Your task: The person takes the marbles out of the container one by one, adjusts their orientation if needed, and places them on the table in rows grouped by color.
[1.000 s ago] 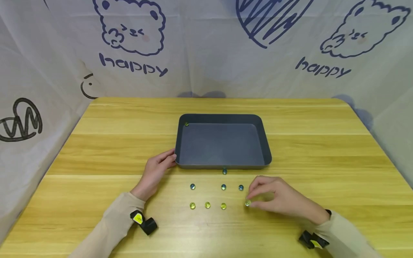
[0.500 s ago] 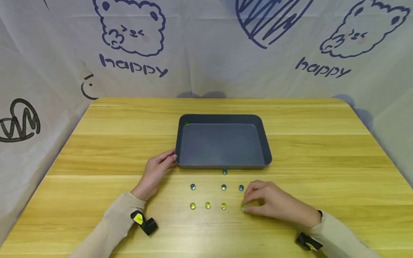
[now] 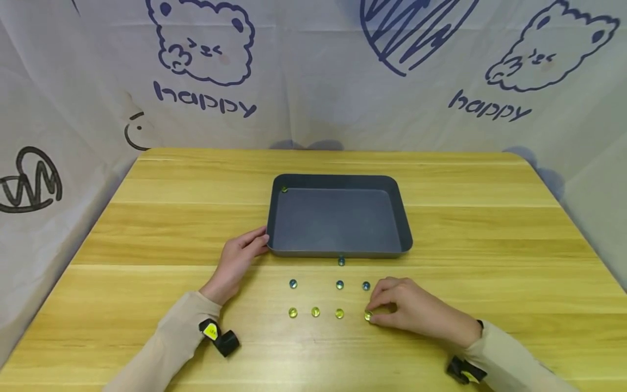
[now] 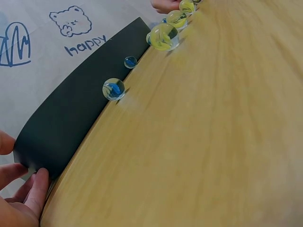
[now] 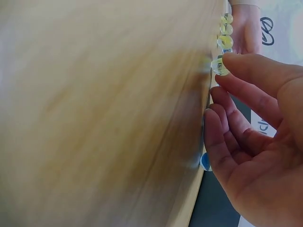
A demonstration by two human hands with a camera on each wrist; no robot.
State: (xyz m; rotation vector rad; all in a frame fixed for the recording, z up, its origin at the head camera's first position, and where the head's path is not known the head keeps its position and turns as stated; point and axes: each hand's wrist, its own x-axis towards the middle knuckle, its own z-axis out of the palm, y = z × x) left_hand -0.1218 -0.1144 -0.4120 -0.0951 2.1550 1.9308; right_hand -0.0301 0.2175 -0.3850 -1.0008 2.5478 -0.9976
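My right hand (image 3: 413,305) pinches a clear marble with a yellow swirl (image 5: 219,66) between thumb and forefinger, low at the tabletop. That marble stands at the right end of a row with three more yellow marbles (image 3: 315,312). Just behind, blue marbles (image 3: 340,285) form a looser row, and one blue marble (image 3: 341,261) lies against the front wall of the dark grey tray (image 3: 338,253). At the tray's front left corner, my left hand (image 3: 235,264) grips the wall, fingers curled at its lower edge in the left wrist view. Inside the tray's far left corner sits one yellow marble (image 3: 284,189).
The wooden table (image 3: 147,228) reaches back to a white cloth (image 3: 303,71) with drawn bears and lettering. Each wrist wears a black camera, the left wrist camera (image 3: 226,343) resting near the front of the table.
My right hand has moved slightly left and toward the front with the yellow marble, bringing it level with the yellow row. The left hand and the tray have stayed in place.
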